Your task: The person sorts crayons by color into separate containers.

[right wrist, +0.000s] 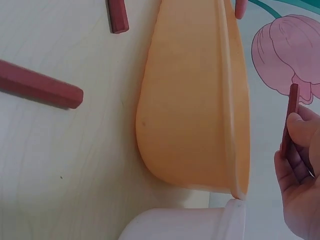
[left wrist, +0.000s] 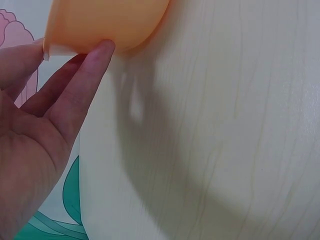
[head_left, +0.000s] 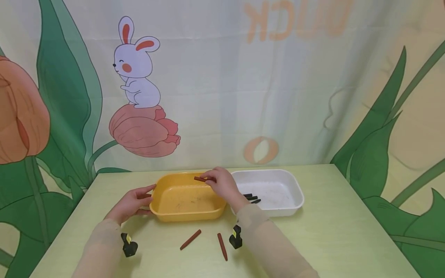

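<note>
My right hand [head_left: 223, 187] pinches a reddish-brown crayon [head_left: 199, 179] between thumb and fingers, above the back right of the yellow tray [head_left: 189, 217]. The right wrist view shows this six-sided crayon [right wrist: 293, 100] held upright in that picture, clear of the tray wall. At the tray's left end my left hand [head_left: 131, 202] holds the rim, its fingers against the outer wall; the left wrist view shows a fingertip under the wall. Two more reddish-brown crayons lie on the table before the tray: one slanted [head_left: 191, 239], another nearly lengthwise [head_left: 222, 246].
A white tray [head_left: 292, 210] stands at the yellow tray's right, with several black crayons [head_left: 251, 197] at its left end, partly hidden by the right arm. Behind the pale table [head_left: 340, 231] hangs a printed curtain [head_left: 215, 96] with a rabbit and flowers.
</note>
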`<state>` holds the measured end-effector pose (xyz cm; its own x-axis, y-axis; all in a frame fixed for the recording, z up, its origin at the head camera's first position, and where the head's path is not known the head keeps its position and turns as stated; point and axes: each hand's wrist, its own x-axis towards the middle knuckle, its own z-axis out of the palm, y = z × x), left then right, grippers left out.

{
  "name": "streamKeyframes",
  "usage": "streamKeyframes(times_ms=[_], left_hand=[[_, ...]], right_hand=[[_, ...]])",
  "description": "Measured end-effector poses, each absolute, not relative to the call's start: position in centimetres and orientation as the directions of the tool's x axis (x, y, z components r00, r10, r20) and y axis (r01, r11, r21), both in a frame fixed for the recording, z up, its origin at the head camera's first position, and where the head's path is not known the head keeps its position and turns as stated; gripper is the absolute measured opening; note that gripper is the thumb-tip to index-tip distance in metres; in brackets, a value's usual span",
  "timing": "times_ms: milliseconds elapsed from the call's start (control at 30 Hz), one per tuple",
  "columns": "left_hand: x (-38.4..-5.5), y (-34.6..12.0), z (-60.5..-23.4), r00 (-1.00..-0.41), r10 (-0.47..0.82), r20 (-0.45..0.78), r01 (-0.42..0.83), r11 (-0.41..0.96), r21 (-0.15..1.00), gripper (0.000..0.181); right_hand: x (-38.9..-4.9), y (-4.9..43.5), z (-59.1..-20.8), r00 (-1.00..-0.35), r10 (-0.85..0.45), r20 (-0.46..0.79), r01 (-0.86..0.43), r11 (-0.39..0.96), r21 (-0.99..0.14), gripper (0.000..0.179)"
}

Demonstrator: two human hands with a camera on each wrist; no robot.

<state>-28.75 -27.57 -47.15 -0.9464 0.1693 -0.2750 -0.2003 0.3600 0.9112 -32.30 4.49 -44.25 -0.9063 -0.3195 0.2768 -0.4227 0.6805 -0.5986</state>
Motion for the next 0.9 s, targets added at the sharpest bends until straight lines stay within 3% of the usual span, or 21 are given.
streamKeyframes(times_ms=[900], left_hand=[[-28.7,-27.5,-47.1,-0.943,0.15,-0.298,-0.222,0.384,0.896,0.06]], right_hand=[[-27.8,10.7,-42.1,-0.748,-0.502,0.434,-0.661,0.506,-0.554,0.036]])
